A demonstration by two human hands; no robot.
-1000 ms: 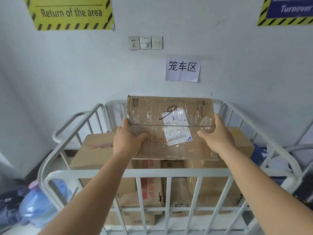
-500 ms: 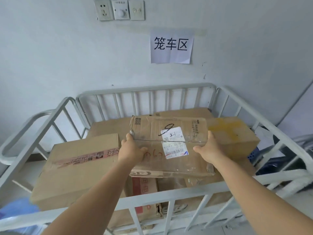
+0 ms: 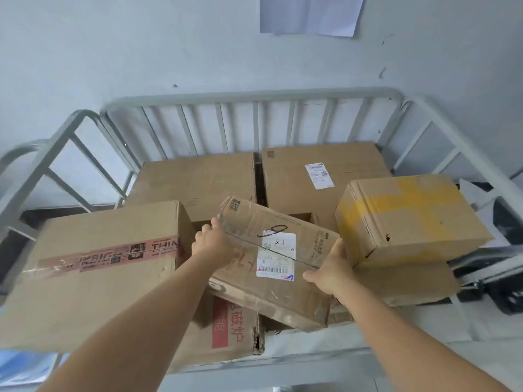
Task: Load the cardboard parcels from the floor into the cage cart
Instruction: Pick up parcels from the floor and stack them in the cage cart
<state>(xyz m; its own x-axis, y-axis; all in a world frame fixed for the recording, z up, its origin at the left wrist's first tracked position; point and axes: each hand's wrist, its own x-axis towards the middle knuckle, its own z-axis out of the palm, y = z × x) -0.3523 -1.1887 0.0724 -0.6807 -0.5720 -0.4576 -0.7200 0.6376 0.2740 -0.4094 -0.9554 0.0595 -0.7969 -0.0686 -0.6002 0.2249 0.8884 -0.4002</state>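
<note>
One creased parcel [image 3: 271, 258] (white label, handwritten 9).

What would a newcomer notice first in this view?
Centre frame, both hands, left hand and right hand, hold a taped parcel tilted over the boxes in the white cage cart. To its right sits a yellow-taped box; to its left, a big box with red tape.

So I've got the parcel [image 3: 271, 258] tilted in the middle of the cage cart [image 3: 254, 95], left hand [image 3: 212, 244] on its left end, right hand [image 3: 329, 271] on its right. Big box [image 3: 93, 267] sits just left of it, another box [image 3: 407, 216] just right, stacked on a lower one. Two boxes [image 3: 198, 179] [image 3: 325, 171] lie side by side behind, against the cart's back rail.
</note>
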